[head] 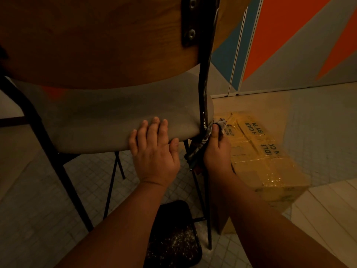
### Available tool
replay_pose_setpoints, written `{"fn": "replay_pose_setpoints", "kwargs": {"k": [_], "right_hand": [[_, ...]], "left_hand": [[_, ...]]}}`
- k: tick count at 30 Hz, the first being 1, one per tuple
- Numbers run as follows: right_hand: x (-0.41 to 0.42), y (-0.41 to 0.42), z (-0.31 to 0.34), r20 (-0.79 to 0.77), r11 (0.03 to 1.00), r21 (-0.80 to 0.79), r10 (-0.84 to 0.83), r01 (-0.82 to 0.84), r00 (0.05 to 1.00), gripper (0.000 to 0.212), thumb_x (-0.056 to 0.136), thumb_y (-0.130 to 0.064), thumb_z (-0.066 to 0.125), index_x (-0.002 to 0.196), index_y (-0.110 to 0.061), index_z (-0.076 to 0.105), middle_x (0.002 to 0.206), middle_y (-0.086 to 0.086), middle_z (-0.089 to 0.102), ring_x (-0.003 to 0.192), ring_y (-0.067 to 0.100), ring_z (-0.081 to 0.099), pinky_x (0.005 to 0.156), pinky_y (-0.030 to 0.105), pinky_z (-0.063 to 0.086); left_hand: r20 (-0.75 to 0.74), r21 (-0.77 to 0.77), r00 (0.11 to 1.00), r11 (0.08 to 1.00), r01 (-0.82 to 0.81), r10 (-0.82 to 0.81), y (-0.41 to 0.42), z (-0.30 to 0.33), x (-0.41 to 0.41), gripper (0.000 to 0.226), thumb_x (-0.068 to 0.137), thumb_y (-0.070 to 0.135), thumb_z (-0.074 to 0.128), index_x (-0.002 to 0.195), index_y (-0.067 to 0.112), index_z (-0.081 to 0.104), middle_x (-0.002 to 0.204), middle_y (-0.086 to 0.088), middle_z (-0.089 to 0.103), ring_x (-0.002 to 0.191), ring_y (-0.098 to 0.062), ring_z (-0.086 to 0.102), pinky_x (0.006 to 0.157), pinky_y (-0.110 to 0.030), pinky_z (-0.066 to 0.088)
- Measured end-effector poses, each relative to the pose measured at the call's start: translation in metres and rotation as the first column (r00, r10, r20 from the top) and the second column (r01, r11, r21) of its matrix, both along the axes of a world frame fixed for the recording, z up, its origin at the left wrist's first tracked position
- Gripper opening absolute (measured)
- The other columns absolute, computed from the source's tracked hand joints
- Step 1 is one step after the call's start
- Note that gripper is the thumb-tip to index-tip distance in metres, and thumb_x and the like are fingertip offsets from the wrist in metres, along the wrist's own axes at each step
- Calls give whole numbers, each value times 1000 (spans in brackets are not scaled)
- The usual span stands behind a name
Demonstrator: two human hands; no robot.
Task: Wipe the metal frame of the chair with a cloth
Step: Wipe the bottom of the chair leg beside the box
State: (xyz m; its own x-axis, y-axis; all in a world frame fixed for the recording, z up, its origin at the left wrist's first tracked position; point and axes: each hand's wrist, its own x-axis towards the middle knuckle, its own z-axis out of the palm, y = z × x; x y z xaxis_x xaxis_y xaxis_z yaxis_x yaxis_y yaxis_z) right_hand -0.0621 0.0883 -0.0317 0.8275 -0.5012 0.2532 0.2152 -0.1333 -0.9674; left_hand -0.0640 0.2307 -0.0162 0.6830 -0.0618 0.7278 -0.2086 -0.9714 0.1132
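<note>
A chair fills the view from behind, with a wooden backrest [100, 41] and a grey seat [108, 115]. Its black metal frame [203, 78] runs down the right side of the backrest to the seat's rear corner. My left hand [154, 147] rests flat on the seat's rear edge, fingers straight. My right hand [217, 149] grips a patterned cloth [205, 137] that is wrapped around the frame tube just below the seat corner. Most of the cloth is hidden by the fingers and the tube.
A yellow cardboard box [264, 151] wrapped in clear tape lies on the floor right of the chair. A dark speckled stool seat [173, 235] sits below, between my forearms. Black chair legs [63, 171] stand on small white tiles. A painted wall panel [289, 35] is behind.
</note>
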Motion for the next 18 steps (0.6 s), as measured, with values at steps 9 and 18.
{"fn": "replay_pose_setpoints", "kwargs": {"k": [9,18], "right_hand": [[3,8,15,164,891,-386,-188,239,968,33,90,-51,52,99,-19,52,97,1,53,87,13,50,70,25,33],[9,3,19,238,885,-415,-120,213,964,31,94,-50,36,84,-22,45,84,-1,47,70,0,34,62,5,30]], "left_hand": [[7,4,1000,1000,8,-8,1,0,0,54,96,43,31,135,11,49,137,-11,52,131,-34,40,110,-51,22],[11,-2,1000,1000,2,-2,0,-2,0,54,96,43,30,136,11,49,137,-11,52,132,-34,39,110,-52,23]]}}
